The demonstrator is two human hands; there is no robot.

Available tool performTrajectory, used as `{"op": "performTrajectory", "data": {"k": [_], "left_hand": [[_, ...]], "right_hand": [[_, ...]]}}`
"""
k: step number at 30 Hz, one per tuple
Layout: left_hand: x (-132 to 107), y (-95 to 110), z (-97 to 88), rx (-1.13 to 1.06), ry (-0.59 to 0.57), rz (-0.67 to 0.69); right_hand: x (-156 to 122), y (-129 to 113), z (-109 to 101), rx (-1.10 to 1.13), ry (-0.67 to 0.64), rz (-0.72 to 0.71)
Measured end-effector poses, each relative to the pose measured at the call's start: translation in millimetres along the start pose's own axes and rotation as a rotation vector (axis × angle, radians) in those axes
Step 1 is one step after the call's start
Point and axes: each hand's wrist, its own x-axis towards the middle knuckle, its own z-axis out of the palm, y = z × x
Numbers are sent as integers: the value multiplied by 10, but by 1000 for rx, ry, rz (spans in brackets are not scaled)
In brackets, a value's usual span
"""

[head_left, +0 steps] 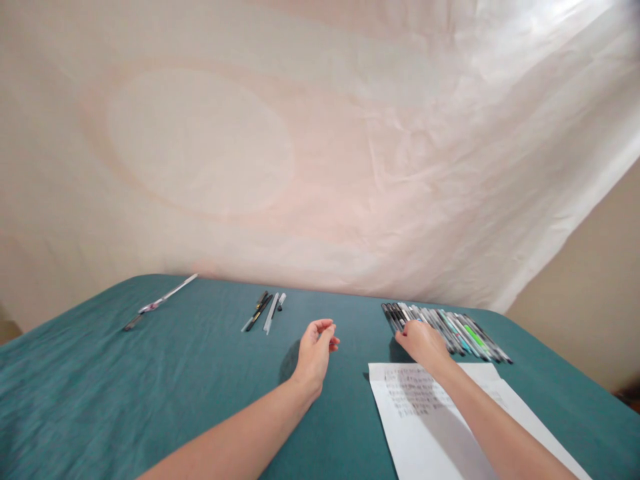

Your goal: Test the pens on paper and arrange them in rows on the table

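Observation:
My left hand (pixel 314 357) hovers over the middle of the table, fingers curled in and thumb close to the index finger. No object shows in it. To the right, my right hand (pixel 424 341) reaches over the near ends of a row of pens (pixel 445 327), its fingertips closed at a dark pen (pixel 391 317) at the row's left end. The hand covers part of the row. Under my right forearm lies a white sheet of paper (pixel 435 440) with lines of handwriting.
Left of my left hand is a small group of pens (pixel 260 310), dark and clear ones. Farther left, a thin line of pens (pixel 165 298) runs toward the table's back edge. A green cloth (pixel 200 373) covers the table, and a pale sheet (pixel 320 147) hangs behind it.

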Motion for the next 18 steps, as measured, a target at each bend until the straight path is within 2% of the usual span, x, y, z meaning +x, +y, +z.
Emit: {"op": "performTrajectory", "data": {"k": [4,9,12,15,16,18], "left_hand": [[-6,12,8,16,-17,-4],[-29,-16,14,211,-174,34],[-24,32,-34,533,-295,180],[29,209,-147,1029,-396,406],[61,291,-198,1199,-389,454],[150,462,-316,1442,-284,452]], "right_hand": [[-12,-54,-1,-44,-7,7],[-93,-78,-76,-80,3,-34],[-195,-185,-168,-68,43,-105],[-324,-389,-251,-6,72,-210],[-368,-471,-270,19,77,-249],[-451,-638,-291,64,85,-326]]}}
